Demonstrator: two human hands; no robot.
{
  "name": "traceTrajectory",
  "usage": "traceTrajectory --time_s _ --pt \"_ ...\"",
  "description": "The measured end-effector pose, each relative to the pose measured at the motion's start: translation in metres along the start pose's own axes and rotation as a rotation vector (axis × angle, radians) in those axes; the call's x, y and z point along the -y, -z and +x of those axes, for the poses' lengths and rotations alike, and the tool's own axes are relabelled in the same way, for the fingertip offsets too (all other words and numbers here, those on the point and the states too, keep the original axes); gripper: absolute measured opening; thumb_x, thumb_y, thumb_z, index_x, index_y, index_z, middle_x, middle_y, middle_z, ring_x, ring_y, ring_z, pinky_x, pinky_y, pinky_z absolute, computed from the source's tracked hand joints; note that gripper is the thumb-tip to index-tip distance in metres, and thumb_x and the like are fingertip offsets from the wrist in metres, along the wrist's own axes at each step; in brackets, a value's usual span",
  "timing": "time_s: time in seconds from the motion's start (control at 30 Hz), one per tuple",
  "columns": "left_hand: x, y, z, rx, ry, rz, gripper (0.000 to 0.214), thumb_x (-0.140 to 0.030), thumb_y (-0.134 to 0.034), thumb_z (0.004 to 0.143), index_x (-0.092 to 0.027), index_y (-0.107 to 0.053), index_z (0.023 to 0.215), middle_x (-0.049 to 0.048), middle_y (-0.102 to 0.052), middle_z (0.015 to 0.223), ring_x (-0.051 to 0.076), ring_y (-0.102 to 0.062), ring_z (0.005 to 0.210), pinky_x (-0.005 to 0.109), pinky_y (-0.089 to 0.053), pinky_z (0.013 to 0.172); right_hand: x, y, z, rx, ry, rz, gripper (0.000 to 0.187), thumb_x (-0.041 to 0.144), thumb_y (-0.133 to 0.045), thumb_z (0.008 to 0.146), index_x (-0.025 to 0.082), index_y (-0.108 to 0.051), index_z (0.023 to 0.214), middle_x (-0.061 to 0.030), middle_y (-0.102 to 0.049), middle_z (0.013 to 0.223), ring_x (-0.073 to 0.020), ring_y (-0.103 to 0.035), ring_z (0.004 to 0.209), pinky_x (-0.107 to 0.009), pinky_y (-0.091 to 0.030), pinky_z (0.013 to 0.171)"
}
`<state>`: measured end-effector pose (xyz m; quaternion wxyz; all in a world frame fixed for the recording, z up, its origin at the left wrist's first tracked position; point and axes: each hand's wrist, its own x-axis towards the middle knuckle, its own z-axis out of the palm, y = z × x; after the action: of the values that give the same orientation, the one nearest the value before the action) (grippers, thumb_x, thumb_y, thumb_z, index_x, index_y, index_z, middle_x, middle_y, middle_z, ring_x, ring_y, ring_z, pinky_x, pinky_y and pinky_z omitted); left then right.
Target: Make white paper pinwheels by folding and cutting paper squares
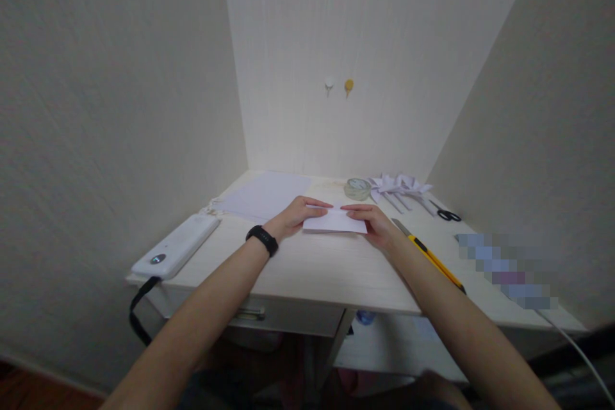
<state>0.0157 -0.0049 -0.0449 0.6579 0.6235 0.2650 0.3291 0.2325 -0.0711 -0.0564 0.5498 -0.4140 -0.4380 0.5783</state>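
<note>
In the head view, the left hand (296, 213) and right hand (373, 220) hold a small piece of white paper (334, 221) between them, over the middle of the bench (307, 277). The fingers of both hands are clamped on it, thumbs on the near face, the other fingers reaching along its far edge. Holding it from both sides probably keeps it flat and even.

The cutter (436, 264) lies just beside the right forearm, blade pointing away from the person, perhaps to keep its handle close. Loose sheets (269, 192) lie flat at the back left. At the back right, a tape roll (357, 189) sits next to a heap of folded paper (401, 186), with scissors (448, 214) near; they seem set aside to leave working room. A white device (177, 247) lies along the left edge.

Below the bench top, the drawer (293, 320) looks closed, so its contents cannot be seen.
</note>
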Motion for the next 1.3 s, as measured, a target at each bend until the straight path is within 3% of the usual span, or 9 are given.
traceTrajectory --time_s 0.33,0.63,0.8,0.93,1.2,1.3 --pt "0.002 0.003 0.003 -0.012 0.011 0.0 0.029 -0.018 -0.08 0.065 -0.014 -0.078 0.093 0.0094 -0.075 0.088 0.016 -0.063 0.074 0.029 -0.045 0.072 -0.001 0.0 0.001 -0.032 0.045 -0.047 0.028 0.017 -0.082 0.05 0.017 -0.08 0.078 -0.0064 -0.074 0.076 -0.0169 -0.06 0.069 -0.031 -0.043 0.066" --pt "0.008 0.0 0.005 -0.07 -0.083 0.161 0.025 -0.031 -0.085 0.064 -0.013 -0.078 0.08 0.0093 -0.075 0.083 0.015 -0.062 0.072 0.029 -0.046 0.073 -0.004 0.0 0.001 -0.006 0.077 -0.126 0.032 0.028 -0.087 0.05 0.017 -0.08 0.079 -0.0052 -0.073 0.07 -0.0141 -0.056 0.063 -0.029 -0.039 0.06" --pt "0.012 0.003 0.007 -0.066 -0.109 0.193 0.029 -0.033 -0.086 0.062 -0.013 -0.078 0.082 0.0101 -0.075 0.084 0.016 -0.063 0.072 0.029 -0.047 0.071 -0.009 -0.002 0.007 -0.083 0.132 -0.163 0.033 0.038 -0.089 0.05 0.016 -0.079 0.072 -0.0064 -0.074 0.073 -0.0154 -0.058 0.066 -0.03 -0.041 0.064" --pt "0.016 0.005 0.011 -0.09 -0.145 0.229 0.028 -0.031 -0.085 0.063 -0.014 -0.079 0.083 0.0103 -0.076 0.084 0.016 -0.064 0.073 0.029 -0.048 0.072 -0.012 -0.003 0.008 -0.134 0.16 -0.156 0.037 0.039 -0.09 0.048 0.017 -0.078 0.077 -0.0043 -0.072 0.071 -0.0155 -0.057 0.064 -0.03 -0.04 0.061" --pt "0.014 0.002 0.01 -0.127 -0.203 0.382 0.025 -0.027 -0.081 0.067 -0.014 -0.079 0.088 0.0111 -0.077 0.089 0.019 -0.066 0.079 0.031 -0.049 0.078 -0.012 -0.008 0.008 -0.152 0.116 -0.119 0.037 0.044 -0.087 0.051 0.017 -0.078 0.074 -0.0077 -0.074 0.08 -0.0186 -0.06 0.071 -0.029 -0.043 0.062" --pt "0.011 0.001 0.009 -0.133 -0.225 0.445 0.023 -0.026 -0.079 0.069 -0.014 -0.079 0.089 0.0111 -0.077 0.09 0.02 -0.067 0.081 0.032 -0.048 0.08 -0.012 -0.006 0.007 -0.111 0.085 -0.161 0.035 0.043 -0.088 0.051 0.015 -0.078 0.071 -0.0077 -0.072 0.073 -0.0163 -0.056 0.065 -0.028 -0.039 0.058"
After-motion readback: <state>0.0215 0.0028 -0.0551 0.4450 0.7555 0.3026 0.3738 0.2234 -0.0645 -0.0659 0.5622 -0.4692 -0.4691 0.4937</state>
